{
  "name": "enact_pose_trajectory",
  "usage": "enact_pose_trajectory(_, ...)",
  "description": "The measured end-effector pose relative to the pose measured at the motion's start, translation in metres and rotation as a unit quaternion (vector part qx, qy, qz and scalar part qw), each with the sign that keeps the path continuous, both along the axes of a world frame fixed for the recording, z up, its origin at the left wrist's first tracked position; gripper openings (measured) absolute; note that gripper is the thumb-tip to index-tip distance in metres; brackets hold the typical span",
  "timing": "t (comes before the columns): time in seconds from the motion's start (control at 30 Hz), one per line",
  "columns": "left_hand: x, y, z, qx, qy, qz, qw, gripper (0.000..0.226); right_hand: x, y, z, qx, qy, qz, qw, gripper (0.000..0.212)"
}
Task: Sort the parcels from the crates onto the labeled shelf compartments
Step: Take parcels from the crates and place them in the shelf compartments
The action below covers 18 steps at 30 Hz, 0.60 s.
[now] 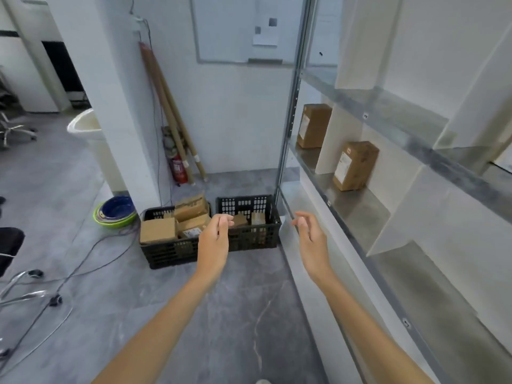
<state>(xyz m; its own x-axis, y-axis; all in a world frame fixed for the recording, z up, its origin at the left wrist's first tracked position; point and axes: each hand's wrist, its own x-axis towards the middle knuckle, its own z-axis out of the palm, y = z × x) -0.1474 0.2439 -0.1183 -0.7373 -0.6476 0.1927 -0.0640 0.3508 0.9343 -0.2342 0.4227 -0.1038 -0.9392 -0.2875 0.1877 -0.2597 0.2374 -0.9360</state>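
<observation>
Two black plastic crates stand on the grey floor ahead. The left crate (166,252) is piled with several brown cardboard parcels (158,230). The right crate (250,239) holds a few small parcels (259,217), partly hidden by its wall. My left hand (214,239) reaches forward in front of the gap between the crates, fingers loosely curled, holding nothing. My right hand (310,234) is stretched out near the shelf's lower edge, fingers relaxed and empty. On the metal shelf (357,206) at right, two brown parcels stand upright: one (314,126) in the far compartment, one (356,166) in the nearer compartment.
White dividers (327,145) split the shelf into compartments. A white pillar (110,106) rises left of the crates. Stacked bowls (116,212), a red fire extinguisher (178,167) and leaning cardboard tubes (171,112) sit behind. Cables (69,275) trail across the floor at left.
</observation>
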Motion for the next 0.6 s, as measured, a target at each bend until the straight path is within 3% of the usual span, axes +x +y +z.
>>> enact_pose_trajectory(0.33, -0.11, -0.042, -0.016, 0.02, -0.02, 0.055, 0.998, 0.03, -0.132, -0.039, -0.032, 0.04, -0.022, 0.044, 0.998, 0.024)
enact_pose_trajectory(0.6, -0.218, -0.095, -0.014, 0.01, -0.047, 0.037, 0.998, 0.03, -0.246, -0.098, -0.04, 0.088, -0.027, 0.048, 0.995, 0.021)
